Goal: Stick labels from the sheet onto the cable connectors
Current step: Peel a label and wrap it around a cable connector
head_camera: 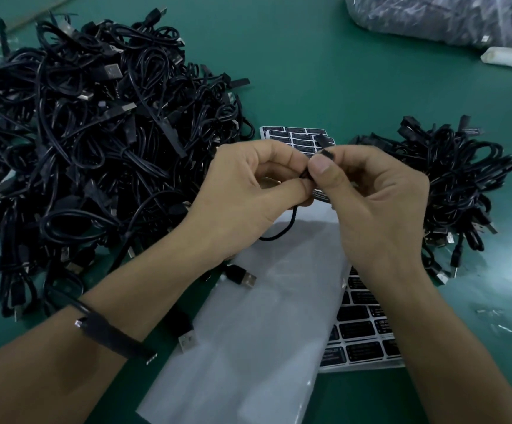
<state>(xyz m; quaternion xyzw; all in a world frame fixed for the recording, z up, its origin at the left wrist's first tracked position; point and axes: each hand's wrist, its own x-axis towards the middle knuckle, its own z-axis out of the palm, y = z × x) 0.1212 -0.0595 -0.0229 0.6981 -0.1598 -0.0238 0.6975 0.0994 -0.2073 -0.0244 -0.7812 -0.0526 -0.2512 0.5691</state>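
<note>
while both hands (313, 191) pinch one connector (325, 154) mid-frame, pressing a label, the big pile (95, 142) at left looks unlabelled; smaller pile (456, 185) right.

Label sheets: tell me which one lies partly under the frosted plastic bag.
The nearer sheet, by the right forearm, its left edge under the plastic bag. The farther sheet has no bag on it.

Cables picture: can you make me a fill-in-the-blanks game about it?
The table is coloured ____. The bigger cable pile lies on the person's ____ side. A loose cable rests across the ____ forearm. The left hand and right hand both pinch one small ____ connector.
Missing words: green, left, left, black.
</note>
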